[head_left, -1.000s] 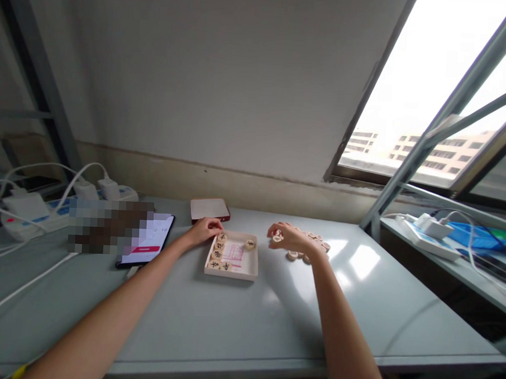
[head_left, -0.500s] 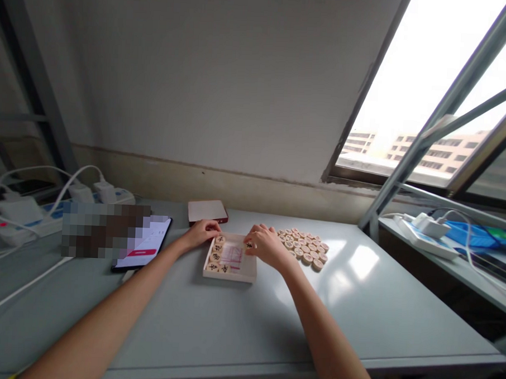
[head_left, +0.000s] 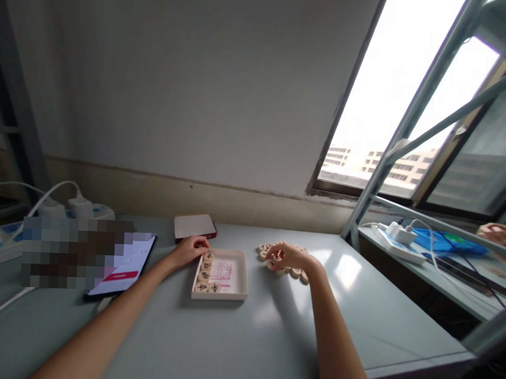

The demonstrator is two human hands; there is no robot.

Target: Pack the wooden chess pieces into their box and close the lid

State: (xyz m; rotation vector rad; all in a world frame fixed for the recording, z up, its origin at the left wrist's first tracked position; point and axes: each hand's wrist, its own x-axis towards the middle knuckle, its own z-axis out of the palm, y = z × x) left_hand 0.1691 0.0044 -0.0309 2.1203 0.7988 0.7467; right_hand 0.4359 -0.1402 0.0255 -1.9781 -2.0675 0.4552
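Observation:
My left hand [head_left: 187, 252] rests at the tray's upper left corner, touching its rim and holding nothing I can see. The shallow white tray [head_left: 220, 296] has a red-printed board [head_left: 221, 273] on its floor. Several round wooden Chinese chess pieces [head_left: 204, 275] stand in a row along its left side. My right hand [head_left: 287, 259] is curled over a loose pile of the same pieces [head_left: 296, 273] on the table, right of the tray. Its fingers seem to pinch one piece, and the hand hides most of the pile.
A grey table [head_left: 246, 340] carries a tablet [head_left: 126, 270], partly blurred out, and a flat red-edged white box [head_left: 195, 226]. A power strip [head_left: 88, 210] with chargers lies at the back left. Another strip [head_left: 397, 243] sits on a lower shelf by the window.
My right hand has moved from the tray's right side back over the pile. The piece on the tray's right side no longer shows there. The whole view has swung left.

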